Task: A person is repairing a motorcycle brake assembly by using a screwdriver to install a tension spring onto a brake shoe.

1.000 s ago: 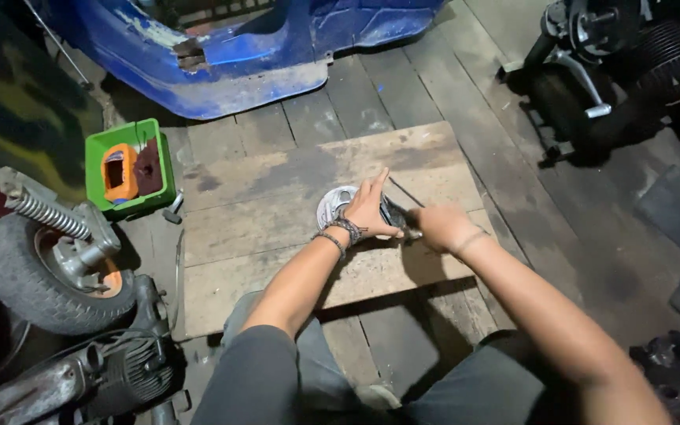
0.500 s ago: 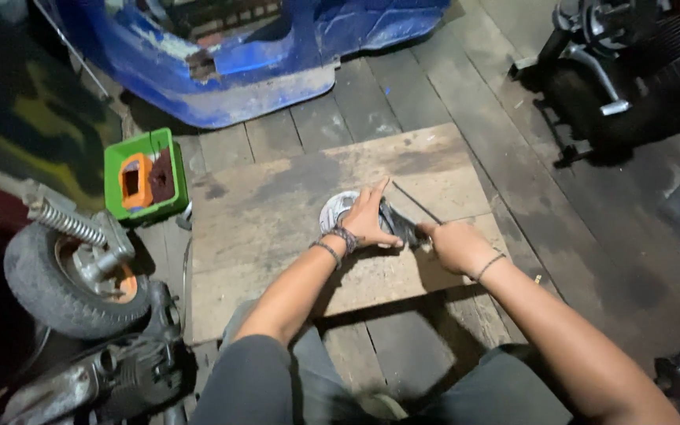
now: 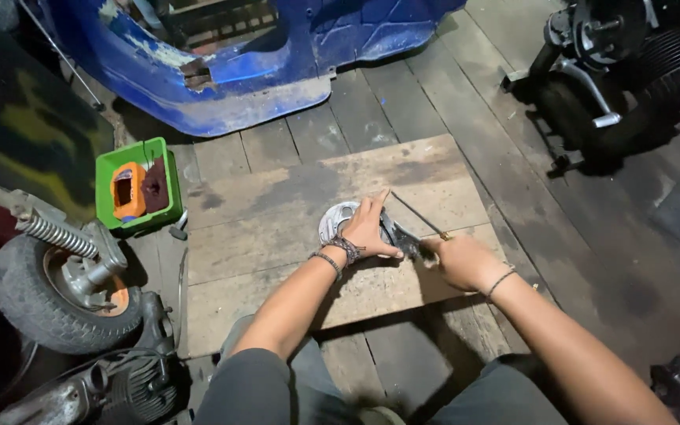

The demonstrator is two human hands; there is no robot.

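Observation:
A round metal plate part [image 3: 334, 221] lies on a worn wooden board [image 3: 277, 228] on the plank floor. My left hand [image 3: 370, 230] presses flat on top of the plate, fingers spread. My right hand [image 3: 460, 261] sits just to the right of it, closed around a thin metal tool [image 3: 416, 216] whose shaft points up and left toward the plate. A dark metal piece [image 3: 403, 238] lies between the two hands, partly hidden by them.
A green tray [image 3: 110, 165] holding an orange box stands left of the board. A small wheel with a spring [image 3: 49, 275] and an engine part [image 3: 96, 386] are at the lower left. A blue vehicle body [image 3: 238, 71] lies behind; black machinery [image 3: 615, 71] stands at upper right.
The view has shifted a little, and both hands stay at the plate. My right hand has slid slightly right and down with the tool.

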